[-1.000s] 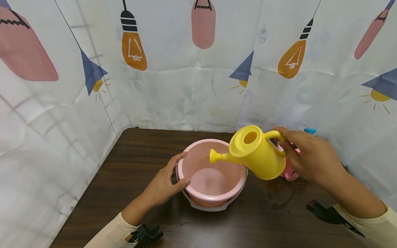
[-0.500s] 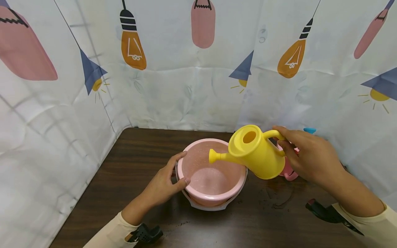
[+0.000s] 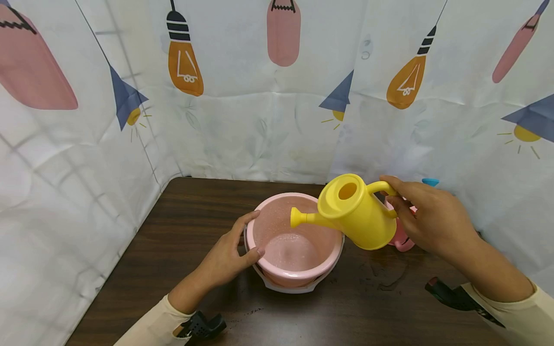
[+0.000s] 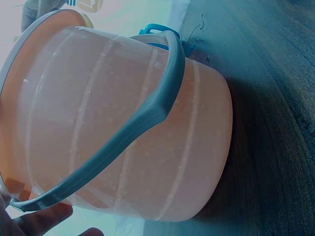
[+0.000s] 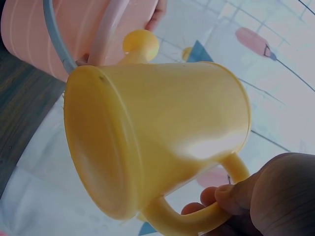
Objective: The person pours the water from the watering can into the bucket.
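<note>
A pink bucket (image 3: 294,276) with a pale carrying handle (image 4: 142,115) hanging down its side stands on the brown table. My left hand (image 3: 227,254) holds its left rim, with thumb and index fingertip over the edge; other fingers (image 4: 47,216) show outside the bucket in the left wrist view. My right hand (image 3: 437,216) grips the handle of a yellow watering can (image 3: 368,221), fingers curled round it. The can is raised and tilted left, its spout (image 3: 298,217) over the bucket's mouth. Small bright specks show at the bucket's bottom; I see no distinct stream.
Behind the can and my right hand is a pink object (image 3: 402,240), mostly hidden, with a blue piece (image 3: 430,182) near it. Wet marks (image 3: 391,283) lie on the dark wood table (image 3: 182,226). A printed white curtain (image 3: 259,129) borders the back and left.
Both hands keep their hold and barely move; the view shifts very slightly. The specks at the bucket's bottom look more rippled than before.
</note>
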The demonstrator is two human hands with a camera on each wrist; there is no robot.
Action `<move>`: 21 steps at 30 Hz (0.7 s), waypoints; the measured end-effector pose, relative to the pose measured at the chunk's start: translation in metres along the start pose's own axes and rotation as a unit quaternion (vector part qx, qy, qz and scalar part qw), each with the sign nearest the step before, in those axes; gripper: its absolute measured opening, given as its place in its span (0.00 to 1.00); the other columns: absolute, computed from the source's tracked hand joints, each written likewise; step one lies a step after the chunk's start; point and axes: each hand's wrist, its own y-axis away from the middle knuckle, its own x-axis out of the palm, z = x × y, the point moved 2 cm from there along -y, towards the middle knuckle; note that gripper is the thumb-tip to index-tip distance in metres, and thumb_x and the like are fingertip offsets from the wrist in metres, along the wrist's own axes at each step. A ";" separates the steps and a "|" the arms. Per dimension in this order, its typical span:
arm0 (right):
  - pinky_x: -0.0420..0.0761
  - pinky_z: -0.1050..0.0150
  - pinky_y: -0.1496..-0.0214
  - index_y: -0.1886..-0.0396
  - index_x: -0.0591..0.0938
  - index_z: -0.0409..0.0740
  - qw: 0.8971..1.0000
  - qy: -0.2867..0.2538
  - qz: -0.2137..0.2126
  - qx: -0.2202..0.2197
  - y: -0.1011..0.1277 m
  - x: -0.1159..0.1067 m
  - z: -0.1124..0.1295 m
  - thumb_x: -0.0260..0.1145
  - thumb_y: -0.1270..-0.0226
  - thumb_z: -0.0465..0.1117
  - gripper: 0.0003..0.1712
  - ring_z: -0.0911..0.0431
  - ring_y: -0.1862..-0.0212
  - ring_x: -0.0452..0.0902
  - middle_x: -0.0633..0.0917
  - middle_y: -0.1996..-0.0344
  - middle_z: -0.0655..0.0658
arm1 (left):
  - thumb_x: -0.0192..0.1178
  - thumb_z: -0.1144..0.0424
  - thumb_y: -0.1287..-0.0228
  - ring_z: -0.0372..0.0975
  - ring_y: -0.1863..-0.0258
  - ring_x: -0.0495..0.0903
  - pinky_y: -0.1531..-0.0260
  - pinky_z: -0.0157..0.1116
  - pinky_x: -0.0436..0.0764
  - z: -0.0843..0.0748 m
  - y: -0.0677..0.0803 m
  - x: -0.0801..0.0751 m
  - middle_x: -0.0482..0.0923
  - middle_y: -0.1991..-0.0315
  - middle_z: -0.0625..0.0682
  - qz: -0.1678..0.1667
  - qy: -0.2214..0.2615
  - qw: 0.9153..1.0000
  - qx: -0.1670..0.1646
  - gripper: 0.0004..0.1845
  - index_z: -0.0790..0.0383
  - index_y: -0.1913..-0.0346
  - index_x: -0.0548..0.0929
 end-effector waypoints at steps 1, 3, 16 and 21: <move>0.76 0.58 0.76 0.41 0.84 0.37 1.000 -0.001 0.001 0.002 0.000 0.000 0.000 0.78 0.49 0.26 0.31 0.54 0.74 0.78 0.86 0.69 0.49 | 0.64 0.47 0.35 0.49 0.44 0.82 0.47 0.49 0.80 0.000 0.000 0.000 0.70 0.30 0.60 0.000 0.000 1.000 0.001 0.41 0.44 0.21 0.59; 0.76 0.58 0.76 0.41 0.84 0.37 1.000 -0.003 0.001 0.005 0.000 0.000 -0.001 0.78 0.49 0.26 0.32 0.53 0.73 0.80 0.86 0.68 0.49 | 0.64 0.47 0.35 0.49 0.44 0.82 0.47 0.51 0.79 0.000 0.000 0.000 0.70 0.30 0.60 0.000 -0.001 1.000 -0.001 0.41 0.43 0.21 0.59; 0.80 0.55 0.75 0.41 0.84 0.37 1.000 -0.011 0.000 0.011 0.001 0.001 -0.003 0.77 0.48 0.26 0.31 0.51 0.73 0.83 0.87 0.67 0.47 | 0.65 0.51 0.34 0.47 0.44 0.82 0.48 0.49 0.80 -0.001 -0.001 0.000 0.69 0.29 0.58 0.004 0.009 1.000 -0.015 0.41 0.39 0.22 0.58; 0.80 0.54 0.75 0.40 0.84 0.38 1.000 -0.006 0.002 0.012 0.001 0.000 -0.002 0.78 0.47 0.26 0.31 0.51 0.73 0.83 0.86 0.68 0.48 | 0.65 0.51 0.34 0.46 0.44 0.82 0.48 0.49 0.80 -0.001 0.000 0.001 0.69 0.29 0.58 0.005 0.011 1.000 -0.015 0.41 0.39 0.21 0.58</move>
